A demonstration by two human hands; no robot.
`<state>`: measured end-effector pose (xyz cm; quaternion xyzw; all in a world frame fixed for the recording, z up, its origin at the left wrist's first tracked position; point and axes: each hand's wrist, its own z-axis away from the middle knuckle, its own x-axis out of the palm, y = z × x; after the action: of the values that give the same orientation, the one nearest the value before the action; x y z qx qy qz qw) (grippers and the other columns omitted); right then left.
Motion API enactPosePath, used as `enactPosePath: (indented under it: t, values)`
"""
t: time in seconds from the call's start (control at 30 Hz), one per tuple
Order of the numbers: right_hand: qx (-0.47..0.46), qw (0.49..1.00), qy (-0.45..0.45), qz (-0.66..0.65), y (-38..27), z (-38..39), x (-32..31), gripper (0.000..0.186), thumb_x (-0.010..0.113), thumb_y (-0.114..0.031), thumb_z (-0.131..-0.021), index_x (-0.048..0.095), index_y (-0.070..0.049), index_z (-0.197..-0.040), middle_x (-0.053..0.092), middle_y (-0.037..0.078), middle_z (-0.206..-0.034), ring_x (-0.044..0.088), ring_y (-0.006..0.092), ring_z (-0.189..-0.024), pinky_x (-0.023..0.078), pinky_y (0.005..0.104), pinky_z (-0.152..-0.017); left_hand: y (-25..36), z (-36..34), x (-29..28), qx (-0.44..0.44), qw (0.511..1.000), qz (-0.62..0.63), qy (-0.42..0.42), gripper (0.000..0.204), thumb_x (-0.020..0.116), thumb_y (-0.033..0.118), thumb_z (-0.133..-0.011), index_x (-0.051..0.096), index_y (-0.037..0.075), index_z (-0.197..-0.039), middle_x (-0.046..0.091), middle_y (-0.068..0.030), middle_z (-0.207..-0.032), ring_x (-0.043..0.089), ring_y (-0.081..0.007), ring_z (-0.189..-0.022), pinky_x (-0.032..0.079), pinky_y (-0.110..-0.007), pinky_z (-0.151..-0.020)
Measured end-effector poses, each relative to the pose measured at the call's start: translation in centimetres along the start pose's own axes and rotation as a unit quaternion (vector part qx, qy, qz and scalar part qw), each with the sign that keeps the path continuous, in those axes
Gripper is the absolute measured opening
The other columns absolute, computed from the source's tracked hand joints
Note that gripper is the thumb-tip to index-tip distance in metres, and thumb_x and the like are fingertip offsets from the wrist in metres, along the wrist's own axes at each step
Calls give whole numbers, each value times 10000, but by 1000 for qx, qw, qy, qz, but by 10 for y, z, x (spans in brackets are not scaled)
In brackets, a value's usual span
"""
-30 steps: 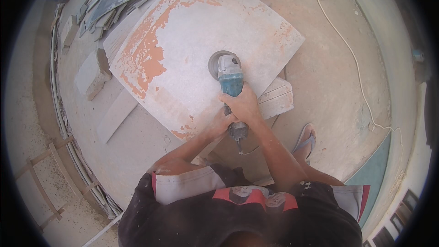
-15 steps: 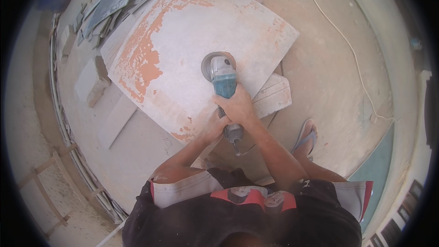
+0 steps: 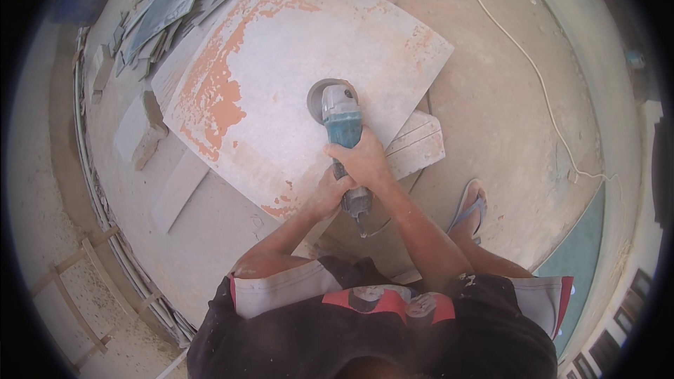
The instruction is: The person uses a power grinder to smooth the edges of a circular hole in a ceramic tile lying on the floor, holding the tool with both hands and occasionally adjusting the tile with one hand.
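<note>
Both my hands are closed around a teal and grey angle grinder (image 3: 344, 128). My right hand (image 3: 366, 161) wraps its body just behind the teal section. Lower down, my left hand (image 3: 328, 193) grips the dark rear part, its fingers partly hidden behind the tool. A round grey disc (image 3: 317, 100) at the grinder's head lies over the middle of a large square slab (image 3: 281, 112). The slab's surface is whitish and dusty, with patchy orange areas along its left and upper edges. The grinder's cord end points toward my body.
A stone block (image 3: 415, 146) sits by the slab's right edge, another block (image 3: 140, 130) to its left. Broken grey tile pieces (image 3: 168, 10) are heaped at the far left. A pale cable (image 3: 523, 49) curves over the floor on the right. My sandalled foot (image 3: 470, 207) stands right of the slab.
The whole view has shifted slightly, with the slab a little farther left in it. The grinder stays at nearly the same spot on the slab, and both hands keep their grip.
</note>
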<state>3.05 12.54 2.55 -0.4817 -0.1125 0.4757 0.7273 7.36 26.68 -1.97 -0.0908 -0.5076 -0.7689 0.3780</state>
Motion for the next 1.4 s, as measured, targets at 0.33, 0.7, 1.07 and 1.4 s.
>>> enactPosePath:
  t: [0.33, 0.7, 1.07, 1.4]
  values:
    - [-2, 1000, 9, 8, 8, -6, 4, 589, 850, -327, -764, 656, 80, -1143, 729, 238, -1032, 731, 333, -948, 576, 418, -846, -3, -3, -1, -12, 1000, -3, 20, 435, 661, 254, -910, 572, 1, -1253, 667, -81, -1080, 660, -169, -977, 542, -335, -850]
    - [10, 1000, 11, 10, 3, -2, 2, 641, 861, -336, -758, 634, 99, -1171, 725, 244, -1057, 730, 325, -962, 574, 409, -854, 1, -4, -2, -24, 1000, -15, -5, 392, 653, 258, -939, 592, 9, -1235, 672, -80, -1097, 659, -176, -1002, 536, -344, -887]
    - [6, 1000, 9, 22, -1, -1, 1, 634, 848, -328, -757, 626, 106, -1162, 723, 248, -1046, 730, 331, -954, 576, 414, -840, -7, -7, -4, -29, 999, 27, 2, 492, 657, 218, -919, 507, 32, -1350, 635, -76, -1173, 640, -180, -1067, 532, -360, -928]
    - [6, 998, 3, 69, -5, -3, -3, 662, 832, -348, -748, 619, 118, -1167, 718, 279, -1063, 726, 370, -991, 568, 433, -875, 2, -1, 11, -8, 998, 65, 4, 435, 638, 221, -903, 546, 3, -1268, 683, -115, -1061, 692, -212, -952, 566, -364, -833]
